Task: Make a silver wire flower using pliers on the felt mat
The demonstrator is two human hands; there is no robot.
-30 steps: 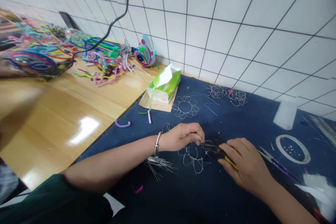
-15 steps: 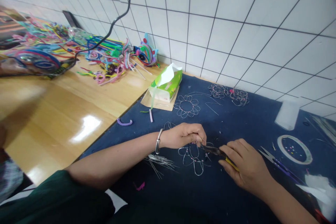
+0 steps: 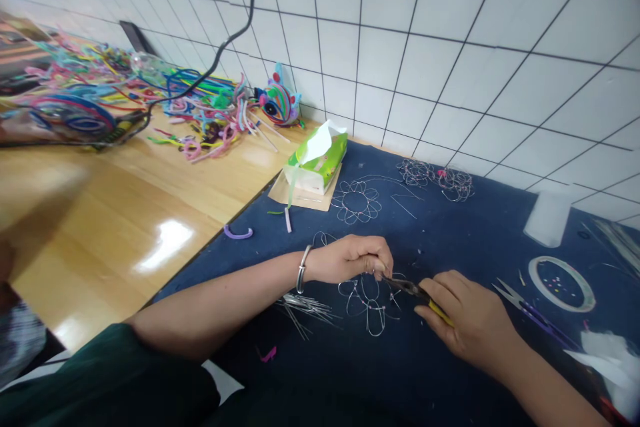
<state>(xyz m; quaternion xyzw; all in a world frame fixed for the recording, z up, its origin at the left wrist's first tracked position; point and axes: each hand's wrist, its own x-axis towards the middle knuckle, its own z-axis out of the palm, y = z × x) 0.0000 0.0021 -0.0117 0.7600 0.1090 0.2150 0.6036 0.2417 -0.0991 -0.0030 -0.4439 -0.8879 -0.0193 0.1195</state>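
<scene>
A thin wire flower frame [image 3: 369, 300] with small beads lies on the dark blue cloth [image 3: 450, 227]. My left hand [image 3: 353, 258], a silver bangle on its wrist, is closed and pinches the frame's upper edge. My right hand [image 3: 467, 320] is wrapped round the yellow handles of small pliers [image 3: 413, 291], whose dark jaws meet the wire just beside the left fingertips. A bundle of short straight wires [image 3: 305, 307] lies by my left wrist.
Another wire flower [image 3: 356, 201] and tangled wire pieces [image 3: 435, 177] lie farther back. A green tissue pack [image 3: 316, 163] sits at the cloth's edge. Scissors [image 3: 520, 305], a tape roll [image 3: 561, 283] and a white cup [image 3: 547, 217] stand right. Coloured pipe cleaners [image 3: 150, 103] cover the wooden table's far left.
The wire flower frame has turned slightly under the pliers; both hands stay nearly in place, with the right hand shifted a little lower.
</scene>
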